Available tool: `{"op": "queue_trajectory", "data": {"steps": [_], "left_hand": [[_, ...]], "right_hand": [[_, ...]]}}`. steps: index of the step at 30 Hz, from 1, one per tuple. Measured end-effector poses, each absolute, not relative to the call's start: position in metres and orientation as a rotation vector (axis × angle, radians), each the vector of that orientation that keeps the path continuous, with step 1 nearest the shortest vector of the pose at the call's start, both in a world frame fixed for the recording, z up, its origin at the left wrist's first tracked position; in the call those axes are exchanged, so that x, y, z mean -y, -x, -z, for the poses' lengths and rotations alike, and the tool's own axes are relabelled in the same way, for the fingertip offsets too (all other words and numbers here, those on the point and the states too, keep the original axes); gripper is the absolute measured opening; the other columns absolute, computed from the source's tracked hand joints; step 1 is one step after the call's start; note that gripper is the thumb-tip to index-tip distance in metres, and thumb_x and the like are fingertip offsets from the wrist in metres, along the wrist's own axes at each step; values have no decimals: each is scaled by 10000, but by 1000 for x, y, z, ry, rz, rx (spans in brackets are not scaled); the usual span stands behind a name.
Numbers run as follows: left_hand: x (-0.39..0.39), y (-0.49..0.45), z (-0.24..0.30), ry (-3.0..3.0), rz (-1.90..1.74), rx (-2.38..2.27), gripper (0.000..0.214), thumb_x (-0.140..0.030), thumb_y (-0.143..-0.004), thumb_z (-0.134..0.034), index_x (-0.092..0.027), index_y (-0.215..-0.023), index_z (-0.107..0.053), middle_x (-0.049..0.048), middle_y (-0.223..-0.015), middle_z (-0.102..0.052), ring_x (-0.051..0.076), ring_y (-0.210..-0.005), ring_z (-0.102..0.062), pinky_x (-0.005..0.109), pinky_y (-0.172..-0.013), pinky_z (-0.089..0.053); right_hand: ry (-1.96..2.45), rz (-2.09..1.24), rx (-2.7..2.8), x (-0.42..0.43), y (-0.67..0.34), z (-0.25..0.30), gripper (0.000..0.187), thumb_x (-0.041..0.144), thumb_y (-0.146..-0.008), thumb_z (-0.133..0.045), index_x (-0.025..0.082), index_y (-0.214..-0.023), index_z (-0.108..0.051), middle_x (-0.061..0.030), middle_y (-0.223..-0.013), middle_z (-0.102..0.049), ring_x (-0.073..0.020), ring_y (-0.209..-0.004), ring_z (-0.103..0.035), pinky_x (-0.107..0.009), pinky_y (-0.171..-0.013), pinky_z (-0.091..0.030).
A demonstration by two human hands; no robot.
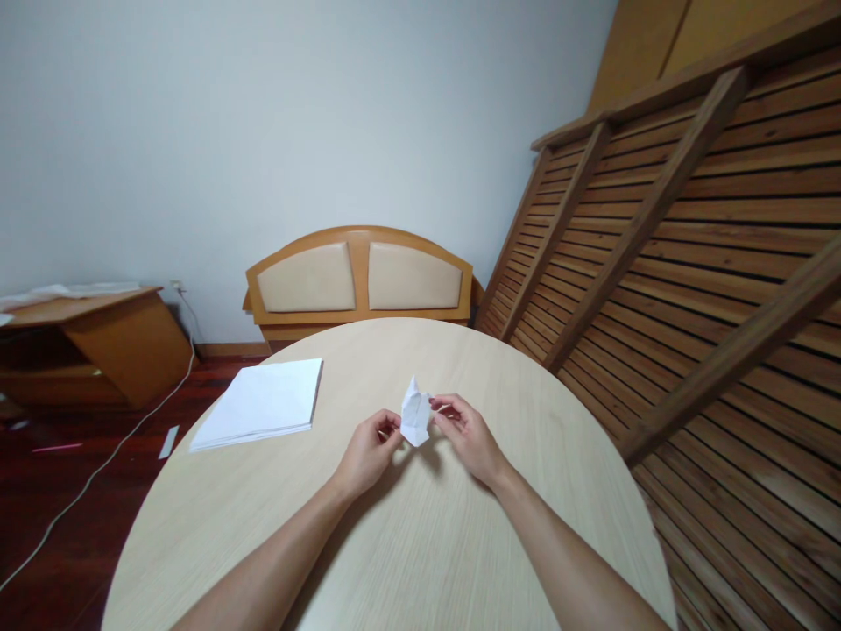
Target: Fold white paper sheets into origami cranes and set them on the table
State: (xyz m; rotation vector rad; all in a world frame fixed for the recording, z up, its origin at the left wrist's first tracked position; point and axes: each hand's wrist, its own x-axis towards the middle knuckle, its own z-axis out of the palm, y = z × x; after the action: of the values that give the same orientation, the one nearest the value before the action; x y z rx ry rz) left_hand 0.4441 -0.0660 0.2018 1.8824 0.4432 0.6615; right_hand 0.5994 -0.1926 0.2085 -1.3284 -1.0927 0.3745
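Note:
A small folded piece of white paper, creased and pointed at the top, is held up just above the middle of the round table. My left hand pinches its left edge between thumb and fingers. On the other side, my right hand has its thumb and fingertips closed on the paper's right edge. The paper's shadow falls on the tabletop below it. To the left on the same table lies a stack of white paper sheets.
Behind the table stands a wooden headboard with two cream panels. A large slatted wooden frame leans along the right. At the left are a low wooden desk and a white cable running over the dark red floor.

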Motion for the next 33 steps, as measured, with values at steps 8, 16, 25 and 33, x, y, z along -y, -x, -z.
{"op": "queue_trajectory", "data": {"steps": [8, 16, 25, 33], "left_hand": [[66, -440, -208, -2050, -815, -506, 183, -329, -873, -566, -168, -878, -654, 37, -796, -685, 160, -666, -572, 277, -640, -429], [72, -437, -213, -2290, -1009, -688, 73, -264, -835, -558, -208, -791, -577, 12, -765, -635, 176, -723, -582, 288, -691, -421], [79, -437, -213, -2350, -956, -589, 83, -283, -850, -554, -215, -806, -572, 13, -783, -638, 172, -713, -582, 280, -686, -429], [81, -436, -212, -2406, -914, -505, 166, -355, -899, -567, -220, -803, -580, 28, -793, -661, 179, -732, -608, 284, -690, -431]], "right_hand": [[1324, -536, 1164, 195, -597, -210, 316, 344, -881, -644, 216, -1168, -607, -89, -1211, -652, -184, -957, -648, -361, -888, -520], [1305, -592, 1155, 194, -596, -205, 332, 229, -847, -628, 218, -1173, -567, -72, -1118, -673, -175, -945, -653, -353, -886, -504], [1224, -597, 1220, 192, -592, -206, 286, 308, -817, -739, 206, -1059, -626, -69, -1053, -701, -203, -960, -663, -357, -881, -507], [1235, -611, 1098, 187, -594, -203, 240, 378, -799, -742, 196, -945, -685, -51, -949, -733, -203, -892, -680, -360, -853, -519]]}}
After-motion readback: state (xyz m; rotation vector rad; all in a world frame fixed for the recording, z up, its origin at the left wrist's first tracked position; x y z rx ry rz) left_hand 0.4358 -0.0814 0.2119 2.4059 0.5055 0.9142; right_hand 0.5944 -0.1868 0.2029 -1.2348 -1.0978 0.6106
